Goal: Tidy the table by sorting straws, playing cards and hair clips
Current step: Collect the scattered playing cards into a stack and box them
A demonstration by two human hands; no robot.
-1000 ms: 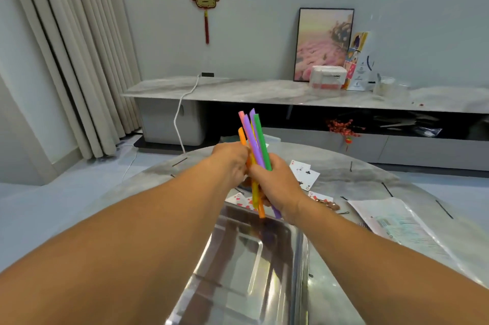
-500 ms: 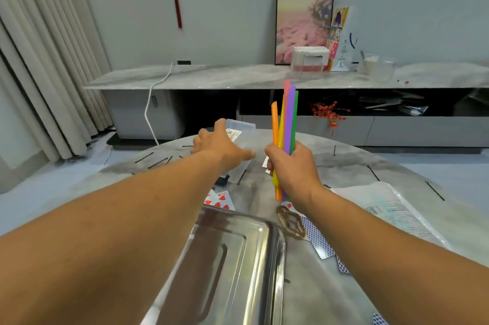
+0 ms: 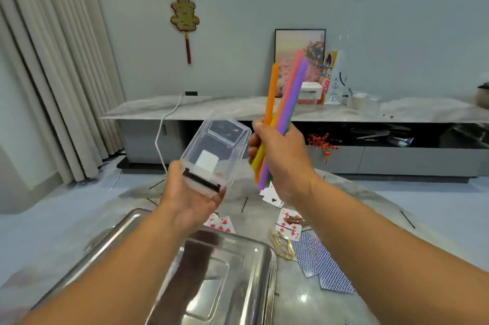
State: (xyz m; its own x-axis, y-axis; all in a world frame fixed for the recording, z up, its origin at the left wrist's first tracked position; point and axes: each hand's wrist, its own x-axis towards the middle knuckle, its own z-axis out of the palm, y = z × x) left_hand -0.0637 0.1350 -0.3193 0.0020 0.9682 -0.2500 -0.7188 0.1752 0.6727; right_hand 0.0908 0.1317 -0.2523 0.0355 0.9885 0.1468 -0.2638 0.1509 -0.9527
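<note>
My right hand [image 3: 284,158] grips a bundle of coloured straws [image 3: 287,97], orange, pink, purple, yellow and green, upright above the table. My left hand [image 3: 189,192] holds a clear plastic box [image 3: 215,152] lifted in the air and tilted, its open side toward the straws. Playing cards [image 3: 321,263] lie scattered on the marble table [image 3: 383,218], some face up, some showing blue backs. A gold hair clip [image 3: 283,245] lies beside the cards, and a brown clip [image 3: 292,218] rests on a red card. Thin black hairpins [image 3: 244,204] are spread about the tabletop.
A shiny metal tray [image 3: 243,258] stands at the near table edge under my forearms. Behind the table runs a long low cabinet [image 3: 264,110] with a picture frame, a tissue box and jars on it. Curtains hang at the left.
My left hand reached forward, took the clear box off the table and lifted it beside the straws. My right hand raised the straw bundle higher.
</note>
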